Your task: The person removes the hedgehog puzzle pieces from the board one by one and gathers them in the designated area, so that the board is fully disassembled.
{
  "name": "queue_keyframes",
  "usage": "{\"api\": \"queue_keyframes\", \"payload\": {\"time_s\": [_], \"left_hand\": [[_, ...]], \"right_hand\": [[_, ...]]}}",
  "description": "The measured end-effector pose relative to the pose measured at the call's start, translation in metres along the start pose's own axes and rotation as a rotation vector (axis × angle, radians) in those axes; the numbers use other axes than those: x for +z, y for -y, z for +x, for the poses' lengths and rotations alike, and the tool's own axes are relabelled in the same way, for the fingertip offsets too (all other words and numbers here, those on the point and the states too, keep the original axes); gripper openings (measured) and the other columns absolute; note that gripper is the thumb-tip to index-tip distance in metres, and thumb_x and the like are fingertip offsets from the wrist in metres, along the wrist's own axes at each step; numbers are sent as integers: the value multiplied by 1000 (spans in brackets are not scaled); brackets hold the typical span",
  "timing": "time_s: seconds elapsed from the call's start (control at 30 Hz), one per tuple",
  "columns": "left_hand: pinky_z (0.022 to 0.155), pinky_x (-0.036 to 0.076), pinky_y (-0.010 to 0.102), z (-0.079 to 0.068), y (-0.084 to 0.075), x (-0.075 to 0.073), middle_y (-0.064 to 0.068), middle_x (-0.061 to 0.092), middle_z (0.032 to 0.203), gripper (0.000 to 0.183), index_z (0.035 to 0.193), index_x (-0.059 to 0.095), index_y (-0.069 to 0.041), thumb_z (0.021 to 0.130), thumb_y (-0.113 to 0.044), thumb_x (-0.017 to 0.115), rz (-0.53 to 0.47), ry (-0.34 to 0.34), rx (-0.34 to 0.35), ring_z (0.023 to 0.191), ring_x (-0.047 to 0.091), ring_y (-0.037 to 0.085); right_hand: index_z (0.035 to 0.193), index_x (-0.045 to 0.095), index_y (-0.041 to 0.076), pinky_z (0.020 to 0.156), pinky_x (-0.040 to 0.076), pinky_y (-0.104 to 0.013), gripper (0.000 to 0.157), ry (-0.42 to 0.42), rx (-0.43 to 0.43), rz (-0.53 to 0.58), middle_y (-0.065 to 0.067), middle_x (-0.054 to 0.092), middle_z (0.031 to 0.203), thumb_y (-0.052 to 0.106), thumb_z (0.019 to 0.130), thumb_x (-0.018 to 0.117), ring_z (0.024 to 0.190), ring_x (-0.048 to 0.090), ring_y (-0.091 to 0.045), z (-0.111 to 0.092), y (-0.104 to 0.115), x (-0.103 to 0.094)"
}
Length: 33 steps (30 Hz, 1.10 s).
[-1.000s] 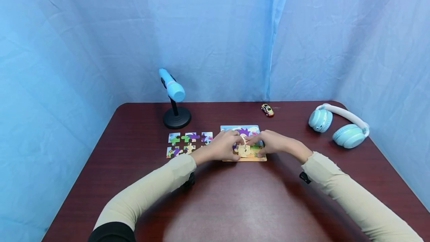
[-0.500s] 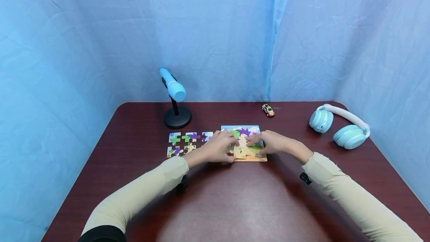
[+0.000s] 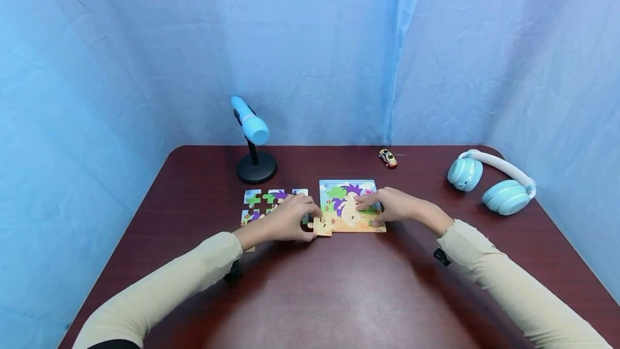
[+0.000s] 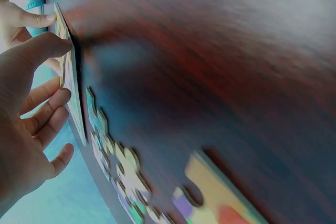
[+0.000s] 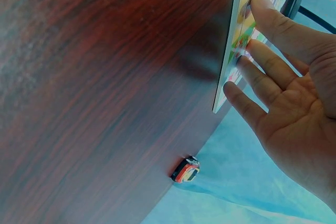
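Note:
My left hand (image 3: pixel 289 221) pinches a cream-coloured jigsaw puzzle piece (image 3: pixel 323 226) between thumb and fingers, at the front left corner of the puzzle board (image 3: pixel 334 181). In the left wrist view the thumb and fingertips stand on either side of that piece, seen nearly edge-on. My right hand (image 3: pixel 396 206) rests its fingertips and thumb on the right side of the board, which bears a cartoon picture with purple hair. In the right wrist view those fingers (image 5: pixel 268 64) are fairly straight against the board's face. Loose puzzle pieces (image 3: pixel 252 197) lie left of the board, partly hidden by my left hand.
A blue microphone (image 3: pixel 255 130) on a black stand (image 3: pixel 256 168) is behind the loose pieces. A small toy car (image 3: pixel 388 158) sits near the table's back edge. Light-blue headphones (image 3: pixel 508 197) lie at the right. Blue curtains (image 3: pixel 310 58) enclose the table (image 3: pixel 339 295).
My left hand has moved left across the board, taking the cream puzzle piece with it and uncovering more of the picture. The right hand has stayed on the board.

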<state>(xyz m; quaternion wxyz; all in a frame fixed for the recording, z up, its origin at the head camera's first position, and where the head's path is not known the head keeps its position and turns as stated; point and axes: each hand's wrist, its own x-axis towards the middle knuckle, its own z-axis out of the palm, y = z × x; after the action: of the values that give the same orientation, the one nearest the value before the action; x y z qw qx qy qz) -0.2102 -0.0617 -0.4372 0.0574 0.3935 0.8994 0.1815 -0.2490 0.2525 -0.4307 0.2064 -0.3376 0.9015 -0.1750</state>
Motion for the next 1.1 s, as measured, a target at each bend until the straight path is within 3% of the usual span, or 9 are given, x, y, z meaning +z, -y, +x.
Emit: {"api": "queue_keyframes", "payload": {"time_s": [0.37, 0.6, 0.9, 1.1], "left_hand": [[95, 46, 44, -36, 20, -9, 1, 68, 111, 36, 114, 73, -14, 82, -29, 82, 25, 14, 17, 102, 55, 18], [85, 44, 40, -56, 31, -15, -1, 67, 103, 35, 107, 74, -15, 76, -26, 87, 23, -14, 34, 94, 54, 15], [90, 48, 42, -73, 42, -22, -3, 69, 102, 37, 104, 74, -14, 73, -26, 88, 26, -10, 35, 95, 57, 16], [86, 47, 38, -80, 47, -26, -2, 68, 98, 38, 104, 73, -13, 71, -24, 88, 3, 7, 27, 94, 58, 17]], "right_hand": [[136, 68, 17, 110, 44, -52, 53, 6, 4, -2, -6, 53, 153, 8, 85, 81, 147, 43, -31, 0, -2, 0], [136, 68, 18, 110, 44, -52, 53, 10, 4, -7, -6, 53, 153, 8, 85, 81, 146, 43, -32, 1, -4, 1], [136, 68, 18, 109, 45, -51, 53, 13, 9, -3, -6, 53, 153, 8, 85, 81, 146, 43, -31, 1, -4, 0], [136, 68, 18, 111, 43, -53, 53, 15, 17, -3, -7, 53, 153, 8, 86, 80, 146, 43, -32, 1, -2, 0]]}}
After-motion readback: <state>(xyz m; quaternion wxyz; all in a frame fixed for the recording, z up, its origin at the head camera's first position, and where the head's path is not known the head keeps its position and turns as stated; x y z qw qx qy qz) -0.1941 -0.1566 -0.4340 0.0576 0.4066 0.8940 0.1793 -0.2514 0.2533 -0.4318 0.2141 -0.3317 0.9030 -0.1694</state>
